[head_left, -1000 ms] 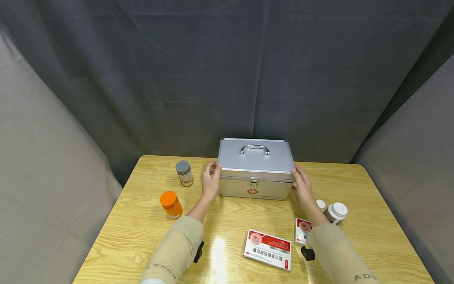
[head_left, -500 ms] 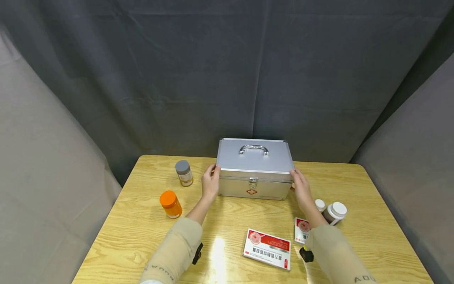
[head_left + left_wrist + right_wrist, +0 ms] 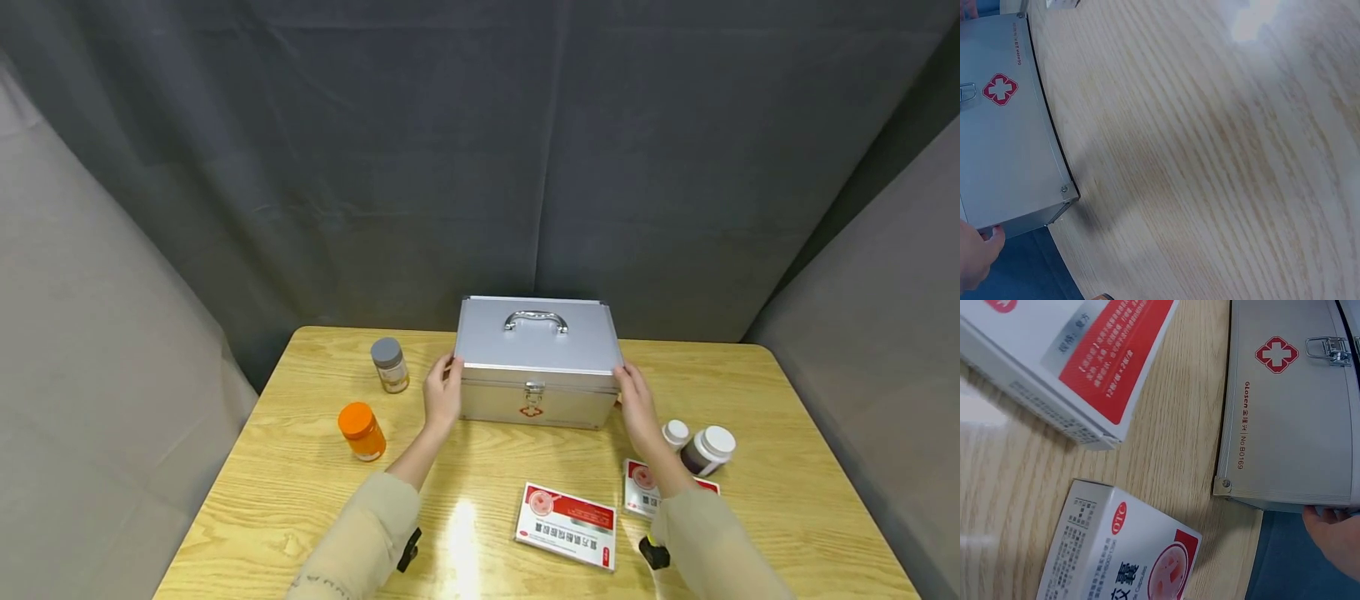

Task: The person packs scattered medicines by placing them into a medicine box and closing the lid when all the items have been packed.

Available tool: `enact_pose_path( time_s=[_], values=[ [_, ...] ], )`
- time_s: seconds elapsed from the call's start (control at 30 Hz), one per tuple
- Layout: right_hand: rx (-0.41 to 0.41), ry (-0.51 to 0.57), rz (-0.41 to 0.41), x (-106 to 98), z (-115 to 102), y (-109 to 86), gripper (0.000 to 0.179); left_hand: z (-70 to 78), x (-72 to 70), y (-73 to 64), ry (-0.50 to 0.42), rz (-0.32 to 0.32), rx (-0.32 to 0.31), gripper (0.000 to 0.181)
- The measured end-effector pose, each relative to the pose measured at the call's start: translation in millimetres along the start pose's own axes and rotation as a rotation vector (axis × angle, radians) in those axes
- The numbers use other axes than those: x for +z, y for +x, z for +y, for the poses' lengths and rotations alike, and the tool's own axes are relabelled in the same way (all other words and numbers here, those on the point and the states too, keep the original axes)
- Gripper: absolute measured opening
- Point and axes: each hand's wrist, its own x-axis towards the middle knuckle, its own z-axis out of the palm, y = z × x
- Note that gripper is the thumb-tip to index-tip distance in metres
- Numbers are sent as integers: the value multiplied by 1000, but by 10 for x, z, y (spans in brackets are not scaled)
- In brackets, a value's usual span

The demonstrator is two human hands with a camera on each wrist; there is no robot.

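A silver first-aid box (image 3: 536,400) with a red cross emblem, a front latch and a metal carrying handle on top stands near the back of the table, lid down. My left hand (image 3: 442,396) holds its left side, thumb at the front corner. On the opposite side my right hand (image 3: 639,408) grips the box the same way. Each wrist view catches a hand at the box's edge: the left hand (image 3: 977,253) at lower left, the right hand (image 3: 1335,537) at lower right. The fingers behind the box's sides are partly hidden.
Left of the box stand a grey-capped bottle (image 3: 390,367) and an orange jar (image 3: 362,433). A red-and-white medicine box (image 3: 566,529) lies in front; a second medicine box (image 3: 639,492) lies partly under my right forearm. Two white-capped bottles (image 3: 708,450) stand at right. A dark curtain (image 3: 375,167) hangs behind.
The first-aid box has shifted slightly toward me, with both hands staying on its sides. The bottles and medicine boxes have not moved.
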Motion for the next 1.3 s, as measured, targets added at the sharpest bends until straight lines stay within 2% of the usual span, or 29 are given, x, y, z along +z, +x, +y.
enact_pose_path(
  time_s=[0.17, 0.33, 0.73, 0.9, 1.13, 1.23, 1.3],
  values=[
    [8, -23, -4, 11, -12, -57, 60, -10, -27, -54, 4, 19, -1, 39],
    [17, 5, 4, 34, -17, -125, 57, 10, -52, -117, 8, 30, 5, 37],
    [26, -37, 3, 40, -15, -326, 58, 37, -101, -264, 7, 20, 3, 38],
    [37, -7, 3, 58, -12, -399, 59, 36, -149, -336, 24, 8, -4, 38],
    [18, -6, -5, 78, -9, -479, 58, 23, -196, -416, 14, 11, 32, 34],
    [15, -4, -9, 76, 5, -507, 58, 50, -209, -453, 3, 6, 40, 32],
    [13, 10, -10, 77, 10, -528, 58, 124, -224, -492, 1, 0, 47, 31]
  ],
)
